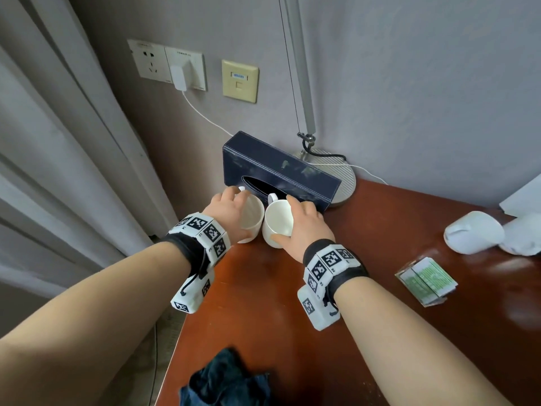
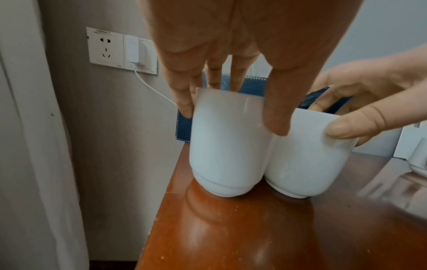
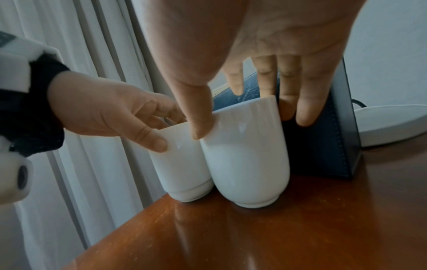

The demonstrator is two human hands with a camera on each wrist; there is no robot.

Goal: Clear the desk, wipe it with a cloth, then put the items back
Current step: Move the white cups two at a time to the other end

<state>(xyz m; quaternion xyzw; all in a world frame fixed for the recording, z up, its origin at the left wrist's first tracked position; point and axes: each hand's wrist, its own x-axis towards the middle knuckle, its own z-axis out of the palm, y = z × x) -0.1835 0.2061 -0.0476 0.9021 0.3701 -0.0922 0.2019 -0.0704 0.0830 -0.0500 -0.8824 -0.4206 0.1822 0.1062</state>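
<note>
Two white mugs stand side by side and touching at the far left corner of the red-brown desk (image 1: 366,259), right in front of a dark blue tissue box (image 1: 281,174). My left hand (image 1: 234,210) grips the left mug (image 1: 254,212) from above by its rim, thumb on the near side and fingers over the far side. My right hand (image 1: 301,222) grips the right mug (image 1: 279,221) the same way. The wrist views show the left hand (image 2: 231,109) on the left mug (image 2: 227,149) and the right hand (image 3: 249,118) on the right mug (image 3: 247,160). A dark blue cloth (image 1: 225,379) lies crumpled at the near edge.
A round lamp base (image 1: 342,177) with its pole sits behind the tissue box. Green-and-white packets (image 1: 426,281) and white objects (image 1: 474,232) lie at the right. A charger cable (image 1: 205,115) hangs from the wall socket. A curtain (image 1: 58,142) hangs left of the desk edge.
</note>
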